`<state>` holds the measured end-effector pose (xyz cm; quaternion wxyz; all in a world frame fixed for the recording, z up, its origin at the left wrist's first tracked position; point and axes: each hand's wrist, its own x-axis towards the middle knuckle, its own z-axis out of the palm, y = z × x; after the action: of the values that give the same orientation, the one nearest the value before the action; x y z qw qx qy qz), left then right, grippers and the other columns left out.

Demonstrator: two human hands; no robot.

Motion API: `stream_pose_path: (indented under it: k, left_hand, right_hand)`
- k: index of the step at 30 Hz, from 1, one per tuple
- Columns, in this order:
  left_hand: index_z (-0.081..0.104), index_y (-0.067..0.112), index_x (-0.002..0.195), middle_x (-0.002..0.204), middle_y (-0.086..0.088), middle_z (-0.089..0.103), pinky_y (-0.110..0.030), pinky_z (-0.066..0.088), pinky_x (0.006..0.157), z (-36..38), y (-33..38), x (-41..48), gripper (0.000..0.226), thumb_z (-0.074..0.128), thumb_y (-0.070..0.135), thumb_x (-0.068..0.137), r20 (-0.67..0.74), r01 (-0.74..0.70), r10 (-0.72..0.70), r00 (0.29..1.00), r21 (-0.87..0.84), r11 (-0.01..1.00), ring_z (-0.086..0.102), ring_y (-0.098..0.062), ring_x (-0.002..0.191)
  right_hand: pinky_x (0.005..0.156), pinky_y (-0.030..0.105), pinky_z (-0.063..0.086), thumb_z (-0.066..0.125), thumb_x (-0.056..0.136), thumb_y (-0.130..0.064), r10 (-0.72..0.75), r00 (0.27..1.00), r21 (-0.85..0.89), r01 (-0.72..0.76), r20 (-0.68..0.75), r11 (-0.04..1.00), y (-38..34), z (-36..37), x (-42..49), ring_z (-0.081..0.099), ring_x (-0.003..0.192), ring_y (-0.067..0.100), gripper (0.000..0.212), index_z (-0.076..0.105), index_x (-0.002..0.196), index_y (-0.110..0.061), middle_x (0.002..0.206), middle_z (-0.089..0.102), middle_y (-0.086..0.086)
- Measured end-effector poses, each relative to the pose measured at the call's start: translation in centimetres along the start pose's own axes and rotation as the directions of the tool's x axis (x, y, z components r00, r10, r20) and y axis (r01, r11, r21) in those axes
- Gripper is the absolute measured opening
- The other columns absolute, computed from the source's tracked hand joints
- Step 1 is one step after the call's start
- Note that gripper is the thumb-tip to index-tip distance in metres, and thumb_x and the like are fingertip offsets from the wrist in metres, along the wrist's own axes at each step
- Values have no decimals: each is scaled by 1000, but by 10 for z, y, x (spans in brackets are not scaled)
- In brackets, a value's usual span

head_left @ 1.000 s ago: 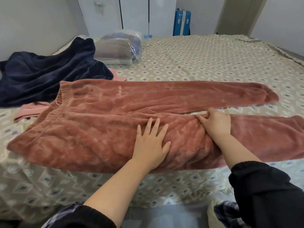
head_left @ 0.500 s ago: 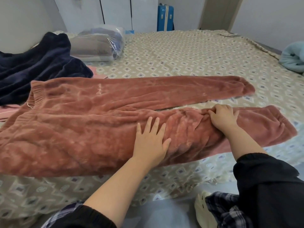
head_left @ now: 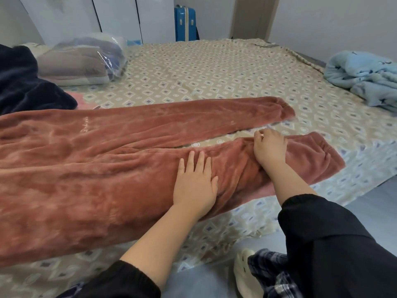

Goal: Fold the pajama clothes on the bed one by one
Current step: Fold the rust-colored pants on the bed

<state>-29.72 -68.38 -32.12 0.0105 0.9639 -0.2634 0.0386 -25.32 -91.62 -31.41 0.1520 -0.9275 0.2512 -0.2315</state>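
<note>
Along the near edge of the bed [head_left: 214, 67] the rust pajama trousers [head_left: 86, 168] lie spread, left hand [head_left: 194, 181] pressing the near leg flat-fingered, right hand [head_left: 269, 147] pinching that leg's inner edge; the first fold looks begun, needing this leg laid over the far one.

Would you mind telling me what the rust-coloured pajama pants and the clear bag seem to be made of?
Pajama pants: probably plush fleece or velour, a soft nap with sheen and brushed streaks. Clear bag: seemingly thin glossy plastic film, crinkled highlights, folded textiles visible through it.
</note>
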Motion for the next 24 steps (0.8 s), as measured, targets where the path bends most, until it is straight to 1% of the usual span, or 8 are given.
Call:
stream_pose_path:
  k: [4, 7, 9, 12, 14, 18, 20, 24]
  left_hand:
    - [12, 8, 154, 162, -9, 8, -46, 1, 121, 1, 24, 29, 69, 17, 51, 100, 3, -38, 39, 999, -69, 997, 0, -28, 149]
    - [15, 11, 154, 162, -5, 12, -46, 5, 121, 6, 24, 43, 70, 19, 53, 99, -11, -102, 101, 995, -73, 992, 4, -24, 149]
    - [18, 13, 154, 162, -3, 15, -45, 7, 121, 9, 22, 45, 70, 19, 55, 97, -29, -107, 105, 994, -70, 992, 8, -21, 149]
    - [24, 15, 152, 161, -2, 19, -44, 9, 120, 12, 22, 45, 82, 5, 62, 88, -59, -98, 95, 994, -56, 994, 12, -20, 148]
    - [26, 16, 152, 160, 0, 20, -43, 10, 120, 12, 23, 45, 89, -3, 63, 82, -69, -96, 91, 993, -64, 993, 14, -19, 148]
    - [26, 18, 152, 160, 3, 21, -41, 9, 120, 13, 23, 45, 89, -5, 63, 81, -90, -80, 71, 993, -95, 992, 14, -16, 148]
    - [23, 20, 153, 160, 3, 20, -40, 9, 120, 12, 23, 46, 89, -7, 62, 81, -92, -71, 61, 994, -116, 991, 13, -15, 148]
    - [13, 26, 155, 161, 3, 17, -41, 9, 120, 15, 21, 47, 82, -7, 61, 83, -108, -67, 49, 993, -162, 985, 14, -17, 148]
  right_hand:
    - [113, 59, 3, 38, 98, -41, 176, 984, -152, -174, 2, 973, 40, -21, 8, 14, 145, 31, 55, 37, 142, -7, 155, 25, 14]
    - [114, 61, 7, 47, 88, -60, 401, 916, -216, -387, 24, 897, 89, -37, 15, 12, 145, 34, 84, 23, 148, -7, 157, 16, 17]
    - [114, 58, 13, 51, 81, -69, 529, 847, -175, -516, 40, 839, 106, -46, 23, 22, 141, 35, 93, 25, 145, -6, 152, 26, 18]
    - [104, 49, 33, 53, 81, -65, 454, 886, -188, -433, 91, 882, 112, -47, 39, 48, 118, 35, 64, 57, 125, -19, 124, 55, 12]
    - [91, 44, 46, 58, 79, -54, 383, 915, -69, -377, 127, 924, 109, -47, 45, 58, 97, 30, 39, 65, 104, -26, 100, 65, 4]
    - [72, 37, 44, 69, 82, -37, 388, 919, 55, -391, 66, 919, 108, -58, 56, 59, 91, 32, 42, 49, 107, -11, 93, 61, 6]
    - [71, 37, 40, 70, 83, -36, 412, 911, 33, -411, -19, 911, 113, -68, 62, 59, 99, 35, 44, 48, 110, -8, 101, 62, 12]
    - [74, 37, 43, 66, 85, -42, 467, 884, 28, -467, -22, 884, 128, -56, 66, 58, 93, 30, 44, 50, 105, -8, 90, 59, 7]
